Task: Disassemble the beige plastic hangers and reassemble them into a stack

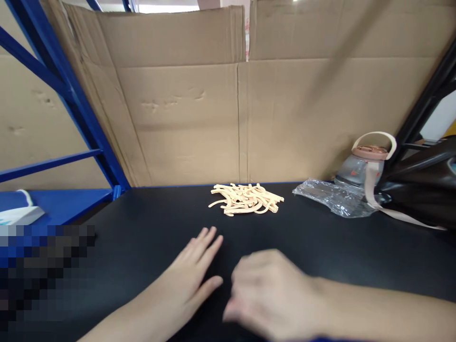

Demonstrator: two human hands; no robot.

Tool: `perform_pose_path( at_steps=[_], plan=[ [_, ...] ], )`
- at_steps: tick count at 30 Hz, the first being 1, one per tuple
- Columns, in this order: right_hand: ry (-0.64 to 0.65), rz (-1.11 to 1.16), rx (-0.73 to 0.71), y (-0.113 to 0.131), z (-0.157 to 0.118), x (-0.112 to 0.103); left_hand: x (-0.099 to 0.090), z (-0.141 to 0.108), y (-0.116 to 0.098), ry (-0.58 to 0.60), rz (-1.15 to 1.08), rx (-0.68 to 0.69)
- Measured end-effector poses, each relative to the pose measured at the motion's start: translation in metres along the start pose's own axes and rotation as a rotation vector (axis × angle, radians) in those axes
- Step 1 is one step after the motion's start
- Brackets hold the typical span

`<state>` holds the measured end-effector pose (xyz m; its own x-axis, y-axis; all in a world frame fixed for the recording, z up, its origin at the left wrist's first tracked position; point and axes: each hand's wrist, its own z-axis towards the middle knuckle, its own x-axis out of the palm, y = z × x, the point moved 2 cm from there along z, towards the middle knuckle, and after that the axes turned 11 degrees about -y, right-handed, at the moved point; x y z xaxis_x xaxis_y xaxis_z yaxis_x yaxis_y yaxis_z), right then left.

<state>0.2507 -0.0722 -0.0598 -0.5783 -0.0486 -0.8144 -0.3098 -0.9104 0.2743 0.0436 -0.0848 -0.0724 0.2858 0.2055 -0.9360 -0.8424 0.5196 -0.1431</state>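
Left hand (194,270), lower centre, fingers extended, slightly parted; blurred right hand (270,289), lower right of centre, fingers curled, contents indeterminable. Pile of pale cream, curved strips (249,198), centre: careless grasping could scatter loosely tangled pieces.

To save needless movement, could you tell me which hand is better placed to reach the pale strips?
Probably the left hand: its fingers are extended and appear nearer the pale strips; the right hand looks curled and sits farther back.
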Motion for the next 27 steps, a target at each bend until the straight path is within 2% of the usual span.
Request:
perform_pose_path(
  at_steps=[2,4,6,8,16,27],
  plan=[
    [-0.101,-0.063,0.128,-0.032,-0.007,-0.02,0.015,0.03,-0.019,0.144,-0.065,0.051],
    [-0.165,-0.128,0.241,-0.065,-0.017,-0.034,0.025,0.056,-0.032,0.176,-0.1,0.091],
    [-0.129,-0.158,0.273,-0.089,-0.027,-0.039,0.032,0.074,-0.037,0.17,-0.113,0.118],
    [-0.069,-0.142,0.296,-0.101,-0.036,-0.038,0.037,0.084,-0.036,0.168,-0.11,0.125],
    [0.102,-0.16,0.329,-0.098,-0.041,-0.031,0.037,0.087,-0.023,0.144,-0.078,0.244],
    [0.103,-0.181,0.297,-0.094,-0.039,-0.034,0.039,0.086,-0.023,0.102,-0.042,0.272]
  ],
)
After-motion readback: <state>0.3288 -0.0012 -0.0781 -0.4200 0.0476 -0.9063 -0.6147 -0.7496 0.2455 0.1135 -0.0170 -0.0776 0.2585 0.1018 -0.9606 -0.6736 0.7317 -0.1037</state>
